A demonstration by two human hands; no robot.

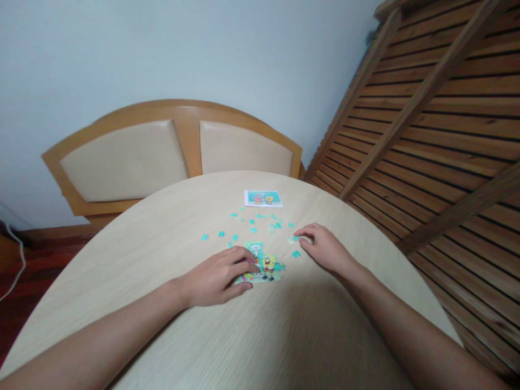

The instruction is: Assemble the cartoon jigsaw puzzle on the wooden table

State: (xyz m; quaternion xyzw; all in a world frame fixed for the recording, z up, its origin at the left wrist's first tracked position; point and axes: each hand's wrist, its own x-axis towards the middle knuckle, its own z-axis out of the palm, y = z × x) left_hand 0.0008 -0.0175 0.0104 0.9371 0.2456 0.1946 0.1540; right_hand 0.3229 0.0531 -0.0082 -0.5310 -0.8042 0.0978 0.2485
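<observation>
A partly joined jigsaw puzzle [268, 266] with cartoon figures lies flat on the table. My left hand [225, 273] rests over its left side, fingers spread, hiding part of the picture. Off to the right, my right hand [325, 248] has its thumb and forefinger close together at a small pale-green puzzle piece [291, 240]. Just below those fingertips lies a turquoise puzzle piece [296, 254]. Several loose turquoise pieces [254, 229] are scattered beyond the joined part.
A reference picture card [263, 199] lies past the loose pieces. The round wooden table [162, 227] has a padded bench back [125, 157] behind it. Slatted wood [426, 119] rises at the right, and a white cable [20, 254] hangs at the far left.
</observation>
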